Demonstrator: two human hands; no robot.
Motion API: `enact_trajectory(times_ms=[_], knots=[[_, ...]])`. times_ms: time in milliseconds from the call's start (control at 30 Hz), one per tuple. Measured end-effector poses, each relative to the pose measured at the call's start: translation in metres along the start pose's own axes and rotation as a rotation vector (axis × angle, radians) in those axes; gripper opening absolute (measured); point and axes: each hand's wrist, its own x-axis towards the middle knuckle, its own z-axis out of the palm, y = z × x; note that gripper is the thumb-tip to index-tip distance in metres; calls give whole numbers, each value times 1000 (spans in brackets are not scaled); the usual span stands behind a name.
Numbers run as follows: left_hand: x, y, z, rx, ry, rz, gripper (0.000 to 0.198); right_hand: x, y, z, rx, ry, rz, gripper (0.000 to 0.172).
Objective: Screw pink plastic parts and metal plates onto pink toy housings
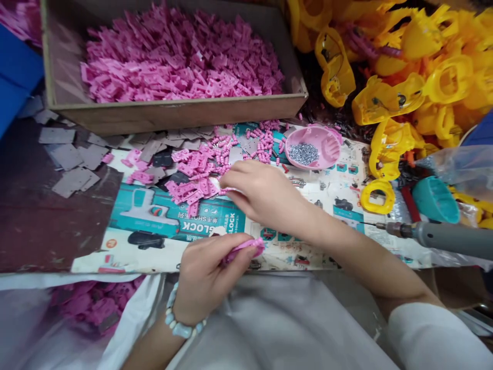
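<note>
My left hand (pixel 210 275) is closed around a flat pink plastic piece (pixel 246 247), pinched between thumb and fingers near the table's front edge. My right hand (pixel 260 190) reaches forward over the printed paper (pixel 339 205). Its fingers are curled together at a scatter of small pink plastic parts (pixel 192 174) and pink beads (pixel 264 144). What its fingertips pinch is too small to make out.
A cardboard box (pixel 173 110) full of pink parts stands at the back. A pink bowl (pixel 325 136) holds small screws. Yellow plastic shells (pixel 404 61) pile up at the right. A grey electric screwdriver (pixel 442 236) lies at the right. Grey card squares (pixel 73 154) lie at the left.
</note>
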Motion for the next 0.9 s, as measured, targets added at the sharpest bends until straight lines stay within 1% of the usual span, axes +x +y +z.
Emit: enact_trajectory(times_ms=[67, 100, 200, 267, 333, 400, 433, 467, 500, 533, 567, 600, 633, 667, 700, 767, 833, 900], knots=[[-2, 2, -1, -4, 16, 18, 11, 19, -3, 13, -130, -17, -130, 19], [-3, 3, -1, -4, 21, 24, 11, 27, -5, 20, -177, -11, -168, 20], [-4, 1, -4, -36, 11, 33, 10, 41, -6, 30, -250, -19, -161, 22], [-5, -2, -5, -52, 10, 30, 9, 41, -2, 29, -246, -6, -168, 25], [-6, -5, -7, -41, 22, 26, 8, 30, 6, 22, -175, 101, -174, 26], [-6, -9, -9, -16, 40, 14, 7, 11, 13, 11, 2, 205, -123, 23], [-6, -11, -10, -2, 46, 9, 7, 0, 16, 5, 121, 197, -65, 20], [-6, -13, -11, 13, 52, -1, 7, -13, 19, 1, 240, 142, 14, 17], [-6, -15, -12, 30, 60, -14, 6, -25, 20, -2, 322, 55, 107, 15], [-6, -16, -12, 52, 68, -27, 6, -37, 21, -4, 350, -31, 208, 13], [-6, -18, -13, 74, 75, -41, 6, -49, 21, -4, 332, -93, 299, 12], [-5, -20, -13, 94, 83, -63, 6, -59, 21, -3, 284, -123, 370, 12], [-4, -21, -13, 110, 84, -93, 7, -68, 20, -1, 224, -122, 424, 13], [-3, -22, -13, 116, 85, -122, 8, -75, 19, 2, 156, -91, 454, 18], [-2, -23, -12, 114, 86, -148, 10, -81, 18, 5, 96, -45, 462, 24], [1, -24, -9, 90, 101, -196, 11, -88, 18, 11, 7, 80, 399, 29], [4, -23, -6, 47, 103, -241, 11, -89, 19, 18, -35, 193, 269, 22], [8, -21, -2, -8, 91, -298, 13, -87, 22, 25, 0, 234, 163, 15]])
